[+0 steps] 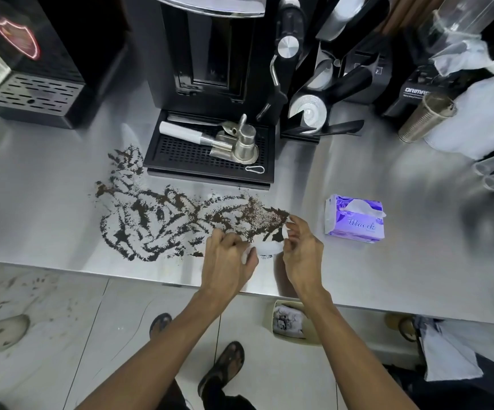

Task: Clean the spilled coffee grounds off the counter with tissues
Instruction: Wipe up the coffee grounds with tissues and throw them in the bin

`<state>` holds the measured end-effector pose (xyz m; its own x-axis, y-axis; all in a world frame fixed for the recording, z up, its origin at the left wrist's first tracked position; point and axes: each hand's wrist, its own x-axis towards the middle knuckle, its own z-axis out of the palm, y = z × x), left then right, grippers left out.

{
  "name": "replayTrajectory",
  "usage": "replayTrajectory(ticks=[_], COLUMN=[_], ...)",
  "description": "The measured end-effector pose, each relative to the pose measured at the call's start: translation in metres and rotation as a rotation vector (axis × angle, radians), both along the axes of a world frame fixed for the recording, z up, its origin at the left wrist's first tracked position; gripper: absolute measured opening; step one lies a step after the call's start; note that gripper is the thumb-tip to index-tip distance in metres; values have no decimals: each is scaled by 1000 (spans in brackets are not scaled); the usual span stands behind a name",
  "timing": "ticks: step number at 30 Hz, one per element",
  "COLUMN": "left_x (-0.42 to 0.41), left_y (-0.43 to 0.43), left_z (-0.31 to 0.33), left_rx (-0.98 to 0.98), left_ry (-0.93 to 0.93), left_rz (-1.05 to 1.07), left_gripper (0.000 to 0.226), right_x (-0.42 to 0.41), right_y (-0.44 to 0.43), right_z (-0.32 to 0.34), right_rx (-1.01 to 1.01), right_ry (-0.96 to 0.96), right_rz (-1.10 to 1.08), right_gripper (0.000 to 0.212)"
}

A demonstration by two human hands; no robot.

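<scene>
L hand (pixel 228 255): fingers curled tight, pinching the left end of a white tissue (pixel 268 248). R hand (pixel 302 250): thumb & forefinger pinch the right end, other fingers half curled. Tissue stretched btwn both hands, low over the steel counter (pixel 388 276) near its front edge, at the right end of the coffee grounds (pixel 157 217). Grounds smeared in dark swirls leftward across the counter. Tiled floor (pixel 62 335) below has dark specks; small bin (pixel 270 319) under the edge holds stained crumpled tissue. Purple tissue pack (pixel 355 220) just R of the hands, sheet sticking out. Further back: black drip tray (pixel 180 155) w/ metal tools, coffee machine (pixel 204 54) behind.
</scene>
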<state>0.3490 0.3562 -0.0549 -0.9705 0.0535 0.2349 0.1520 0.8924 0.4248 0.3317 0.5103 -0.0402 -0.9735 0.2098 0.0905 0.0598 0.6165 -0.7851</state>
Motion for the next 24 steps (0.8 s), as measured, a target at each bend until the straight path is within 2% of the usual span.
replayTrajectory(ticks=[4,9,13,17,20,24], left_x=[-4,4,27,40,40,31], left_y=[-1,-3,-3,1,5,6], left_z=[0,0,8,3,3,7], left_rx=[10,32,-26,3,2,76], left_ry=[16,61,121,93,34,-97], left_rz=[-6,-76,-151,-110,-59,-30], left_gripper=[16,15,10,13,24,15], right_x=[-4,3,24,42,44,42], right_y=[3,11,16,13,10,10], right_z=[1,-2,-2,-9,-14,-16], right_rx=[-42,-223,-232,-328,-184,-170], right_ry=[-26,-46,-32,-90,-43,-45], right_rz=[15,-71,-150,-182,-216,-240], right_gripper=[62,58,56,47,49,52])
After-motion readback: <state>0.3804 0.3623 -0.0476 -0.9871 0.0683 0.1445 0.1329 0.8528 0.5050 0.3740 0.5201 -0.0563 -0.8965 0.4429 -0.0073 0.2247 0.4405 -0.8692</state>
